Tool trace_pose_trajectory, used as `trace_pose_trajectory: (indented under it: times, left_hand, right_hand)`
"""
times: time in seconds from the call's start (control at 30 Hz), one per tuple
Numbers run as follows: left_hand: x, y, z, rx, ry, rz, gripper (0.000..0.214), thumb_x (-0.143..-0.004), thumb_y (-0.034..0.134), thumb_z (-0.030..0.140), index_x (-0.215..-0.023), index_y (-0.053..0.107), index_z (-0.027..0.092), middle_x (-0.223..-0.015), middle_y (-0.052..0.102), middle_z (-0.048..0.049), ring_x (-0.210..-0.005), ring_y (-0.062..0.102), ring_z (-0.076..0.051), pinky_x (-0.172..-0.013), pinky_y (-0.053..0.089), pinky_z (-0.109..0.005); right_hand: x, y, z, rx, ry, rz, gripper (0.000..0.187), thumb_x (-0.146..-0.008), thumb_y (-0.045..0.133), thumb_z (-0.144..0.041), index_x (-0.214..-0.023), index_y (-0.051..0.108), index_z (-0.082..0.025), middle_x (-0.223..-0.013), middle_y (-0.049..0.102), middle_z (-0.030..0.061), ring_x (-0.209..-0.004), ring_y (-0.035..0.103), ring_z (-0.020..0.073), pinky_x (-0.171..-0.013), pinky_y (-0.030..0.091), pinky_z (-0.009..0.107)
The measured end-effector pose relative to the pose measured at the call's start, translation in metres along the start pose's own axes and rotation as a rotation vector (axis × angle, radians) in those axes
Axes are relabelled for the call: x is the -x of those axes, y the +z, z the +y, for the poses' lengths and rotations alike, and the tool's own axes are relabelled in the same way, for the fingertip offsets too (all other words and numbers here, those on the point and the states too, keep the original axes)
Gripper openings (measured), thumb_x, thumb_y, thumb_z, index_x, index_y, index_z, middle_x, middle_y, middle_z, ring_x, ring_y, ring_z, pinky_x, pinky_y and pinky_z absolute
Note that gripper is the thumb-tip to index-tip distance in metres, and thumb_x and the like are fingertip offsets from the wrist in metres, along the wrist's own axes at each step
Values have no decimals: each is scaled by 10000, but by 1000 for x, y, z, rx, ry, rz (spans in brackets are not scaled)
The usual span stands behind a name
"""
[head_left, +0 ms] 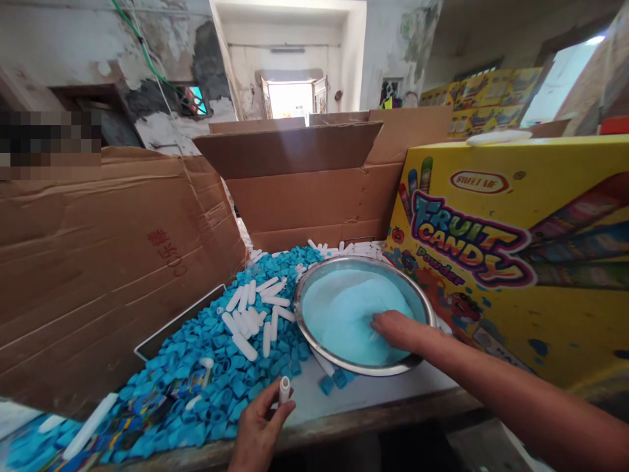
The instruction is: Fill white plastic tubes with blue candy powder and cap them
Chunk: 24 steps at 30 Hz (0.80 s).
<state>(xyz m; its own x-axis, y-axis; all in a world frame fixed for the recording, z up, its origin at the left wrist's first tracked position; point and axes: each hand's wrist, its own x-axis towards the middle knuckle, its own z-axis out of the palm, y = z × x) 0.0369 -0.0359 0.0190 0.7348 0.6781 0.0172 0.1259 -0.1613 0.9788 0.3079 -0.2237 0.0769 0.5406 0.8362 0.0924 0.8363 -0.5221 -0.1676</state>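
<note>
My left hand is closed round a small white plastic tube, held upright near the table's front edge. My right hand reaches into a round steel bowl of pale blue powder, fingers curled into the powder; what they hold, if anything, is hidden. A heap of blue caps covers the table to the left of the bowl. Several white tubes lie on top of the caps.
Brown cardboard walls stand at the left and back. A yellow "Fruit Candy" box stands at the right, close against the bowl. More white tubes lie behind the bowl. The table's wooden front edge runs below.
</note>
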Motion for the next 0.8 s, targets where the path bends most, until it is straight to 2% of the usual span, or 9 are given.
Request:
trace_pose_trajectory:
  times: [0.13, 0.27, 0.4, 0.47, 0.63, 0.8]
  left_hand:
    - [2, -3, 9, -7, -22, -27, 429, -605, 709, 459, -918, 706, 165, -865, 736, -77, -834, 671, -270, -700, 566, -311]
    - [5, -4, 4, -8, -13, -24, 442, -611, 701, 490, -917, 702, 171, -867, 736, -70, -833, 673, -265, -692, 569, -295]
    - [7, -1, 0, 19, 2, 75, 497, -572, 701, 554, -901, 704, 182, -831, 739, -65, -817, 677, -270, -675, 573, -300]
    - [6, 1, 2, 33, -1, 84, 503, -562, 701, 566, -890, 708, 184, -815, 741, -67, -803, 679, -271, -671, 573, -306]
    - [-5, 7, 26, 29, 31, -50, 420, -615, 706, 478, -919, 703, 188, -866, 738, -69, -837, 672, -266, -735, 556, -316]
    - [-27, 31, 62, -89, 149, -153, 366, -666, 658, 406, -944, 693, 171, -879, 732, -65, -822, 666, -258, -755, 543, -330]
  right_hand:
    - [-5, 8, -15, 6, -89, -222, 251, -686, 463, 21, -645, 640, -153, -759, 674, 115, -695, 599, 197, -689, 432, 311]
    - [-14, 18, -36, -38, -108, -279, 205, -627, 507, 3, -631, 654, -141, -699, 679, 82, -656, 615, 213, -618, 443, 294]
    - [-19, 15, -45, -117, -120, -260, 245, -629, 496, -10, -708, 691, -137, -730, 697, 55, -684, 624, 197, -610, 446, 248]
    - [-19, 9, -42, -163, -115, -232, 268, -649, 498, -30, -795, 699, -130, -803, 706, 55, -730, 627, 190, -645, 451, 235]
    - [-13, -3, -31, -239, -86, -176, 299, -671, 513, -72, -896, 693, -155, -875, 708, 38, -762, 628, 184, -694, 459, 244]
    - [-10, -10, -24, -219, -90, -117, 313, -674, 499, -32, -891, 700, -136, -883, 708, 74, -782, 631, 193, -708, 455, 247]
